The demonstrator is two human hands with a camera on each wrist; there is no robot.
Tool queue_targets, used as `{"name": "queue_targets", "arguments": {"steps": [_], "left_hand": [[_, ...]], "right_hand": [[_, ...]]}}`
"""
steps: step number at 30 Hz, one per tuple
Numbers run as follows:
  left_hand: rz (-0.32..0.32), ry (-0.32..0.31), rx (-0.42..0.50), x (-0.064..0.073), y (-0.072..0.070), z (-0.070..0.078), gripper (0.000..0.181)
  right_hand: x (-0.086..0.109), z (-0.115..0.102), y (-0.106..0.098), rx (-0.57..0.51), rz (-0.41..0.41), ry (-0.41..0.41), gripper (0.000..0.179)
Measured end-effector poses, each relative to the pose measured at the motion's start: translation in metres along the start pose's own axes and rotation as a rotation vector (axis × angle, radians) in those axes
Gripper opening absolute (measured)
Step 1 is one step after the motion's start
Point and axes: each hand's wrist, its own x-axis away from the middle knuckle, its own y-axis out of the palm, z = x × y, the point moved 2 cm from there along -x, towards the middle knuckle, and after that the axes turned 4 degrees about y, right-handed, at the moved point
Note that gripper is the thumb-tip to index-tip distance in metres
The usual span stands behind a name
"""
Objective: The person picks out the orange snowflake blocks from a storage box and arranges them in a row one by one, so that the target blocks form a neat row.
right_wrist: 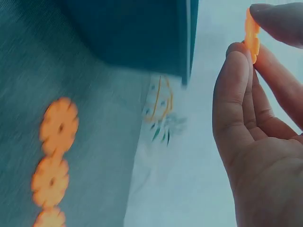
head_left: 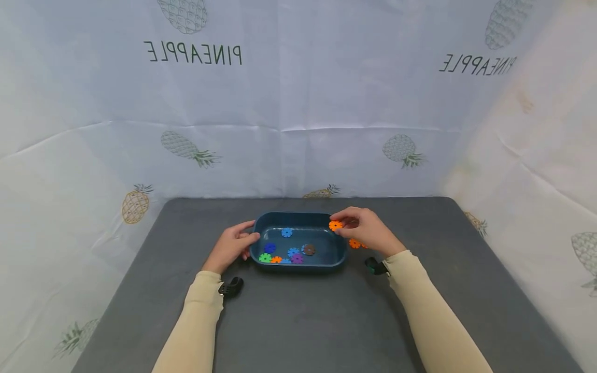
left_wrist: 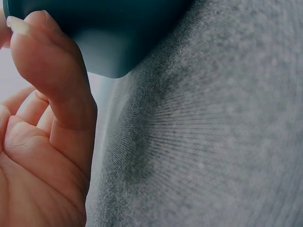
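A dark teal tray (head_left: 326,257) sits mid-table with several coloured gear discs inside: blue (head_left: 286,232), green (head_left: 265,257), purple (head_left: 297,258), brown (head_left: 308,249). My right hand (head_left: 361,228) pinches an orange gear disc (head_left: 335,225) over the tray's far right corner; the right wrist view shows the disc (right_wrist: 251,34) edge-on between thumb and fingers. My left hand (head_left: 235,244) grips the tray's left end, thumb on the rim (left_wrist: 42,61). More orange discs (right_wrist: 58,125) lie on the grey table right of the tray.
The grey table (head_left: 303,316) is backed and flanked by a white pineapple-print cloth (head_left: 298,129). Black wrist-camera mounts (head_left: 231,286) show by each sleeve. The orange discs (head_left: 355,243) on the table lie partly under my right hand.
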Motion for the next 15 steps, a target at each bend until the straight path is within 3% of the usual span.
{"name": "queue_targets", "arguments": {"steps": [15], "left_hand": [[0.009,-0.025,0.039,-0.001,0.003,-0.001,0.065]], "right_hand": [[0.034,0.076,-0.034,0.025,0.184,0.135,0.042]]}}
